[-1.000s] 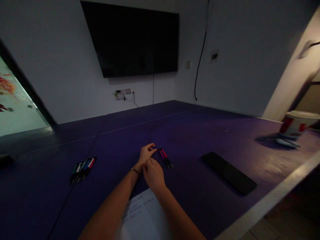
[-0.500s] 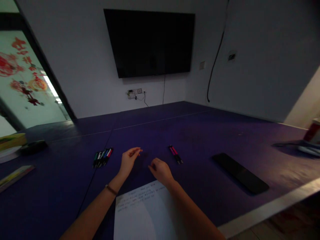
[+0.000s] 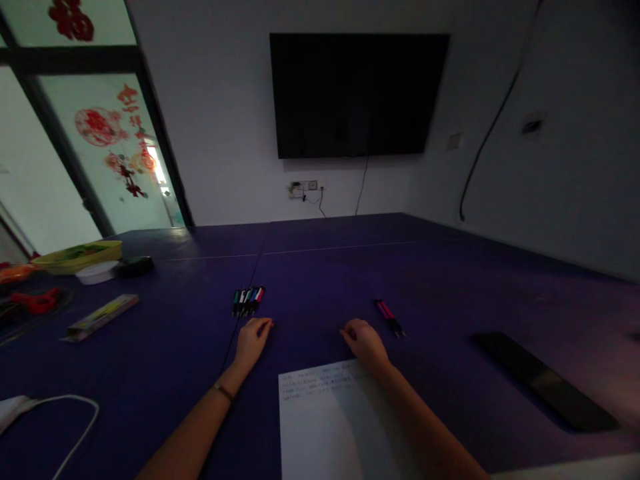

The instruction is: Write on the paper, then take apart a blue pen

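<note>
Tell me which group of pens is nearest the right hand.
The pink-and-black pair, just beyond the right hand. The other group has more pens, in mixed colours, and lies by the left hand.

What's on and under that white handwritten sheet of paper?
The bare right forearm crosses over the white handwritten sheet of paper, hiding part of its right side. Rows of handwriting show near its far edge. Under it lies the purple tabletop; anything else there is covered.
</note>
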Available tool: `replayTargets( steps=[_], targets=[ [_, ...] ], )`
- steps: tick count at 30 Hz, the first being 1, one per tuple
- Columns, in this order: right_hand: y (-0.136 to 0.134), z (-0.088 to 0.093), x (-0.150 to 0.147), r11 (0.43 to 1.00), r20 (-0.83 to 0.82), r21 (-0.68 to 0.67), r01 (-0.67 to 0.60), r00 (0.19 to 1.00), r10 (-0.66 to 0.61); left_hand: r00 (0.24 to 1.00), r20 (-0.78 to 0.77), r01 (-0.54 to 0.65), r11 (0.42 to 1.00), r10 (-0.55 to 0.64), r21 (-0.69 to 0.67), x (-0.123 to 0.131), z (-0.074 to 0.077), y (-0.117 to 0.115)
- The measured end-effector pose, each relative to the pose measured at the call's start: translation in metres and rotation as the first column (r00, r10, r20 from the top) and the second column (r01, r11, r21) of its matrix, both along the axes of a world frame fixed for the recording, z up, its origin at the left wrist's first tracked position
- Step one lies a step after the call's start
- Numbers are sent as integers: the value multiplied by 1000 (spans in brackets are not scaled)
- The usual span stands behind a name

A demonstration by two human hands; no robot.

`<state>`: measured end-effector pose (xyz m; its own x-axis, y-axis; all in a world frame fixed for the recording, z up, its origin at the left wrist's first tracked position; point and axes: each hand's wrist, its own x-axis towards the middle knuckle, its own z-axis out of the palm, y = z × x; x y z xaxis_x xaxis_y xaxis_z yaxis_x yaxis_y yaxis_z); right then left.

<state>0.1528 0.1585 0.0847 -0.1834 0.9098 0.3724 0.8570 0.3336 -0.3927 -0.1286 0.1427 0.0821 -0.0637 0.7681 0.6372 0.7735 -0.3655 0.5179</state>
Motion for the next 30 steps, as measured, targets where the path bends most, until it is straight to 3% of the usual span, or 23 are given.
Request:
replayTargets(
  steps=[2, 4, 6, 8, 11, 13, 30],
  targets=[
    [0, 6, 11, 947, 34, 109, 303, 951, -308, 1000, -10, -4, 1000, 4, -9, 0, -6, -1],
    [0, 11, 24, 782, 2, 156, 603, 792, -611, 1000, -8, -7, 1000, 7, -15, 0, -8, -2],
    [1, 13, 36, 638, -36, 98, 764, 643, -765, 1000, -6, -6, 1000, 6, -22, 0, -7, -3],
    [2, 13, 44, 583, -54, -15, 812, 582, -812, 1000, -6, -7, 999, 7, -38, 0, -6, -2],
    [4, 9, 48, 581, -62, -160, 798, 579, -813, 1000, -4, -19, 998, 19, -63, -1, -6, -2],
    [5, 7, 48, 587, -59, -189, 787, 588, -807, 999, -2, -33, 997, 33, -73, -1, -6, -2],
    [3, 6, 48, 596, -73, -149, 789, 593, -802, 999, 41, -20, 993, 25, -114, 0, -2, -5]
  ],
)
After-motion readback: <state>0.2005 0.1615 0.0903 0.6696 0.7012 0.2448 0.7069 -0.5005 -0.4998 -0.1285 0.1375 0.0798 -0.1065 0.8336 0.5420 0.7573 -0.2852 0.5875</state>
